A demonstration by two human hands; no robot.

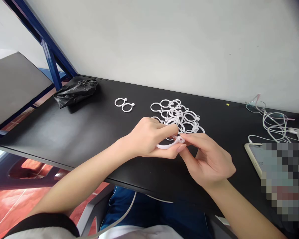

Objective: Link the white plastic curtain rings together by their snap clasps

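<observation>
A white plastic ring with a small eyelet, which looks like a curtain ring (165,146), is held between my hands above the near part of the black table. My left hand (146,137) has its fingers wrapped round the hoop. At the eyelet end, the thumb and forefinger of my right hand (210,161) pinch it. Just beyond my hands lies a loose pile of similar white rings (176,116), partly hidden by my left hand. Two more white rings (127,112) lie side by side to the left of the pile.
On the black table (52,132), a crumpled black plastic bag (77,93) lies at the back left. Glasses (256,106), a tangled white earphone cord (274,127) and a phone (254,156) with a blurred screen are on the right. A pale wall (176,49) rises behind.
</observation>
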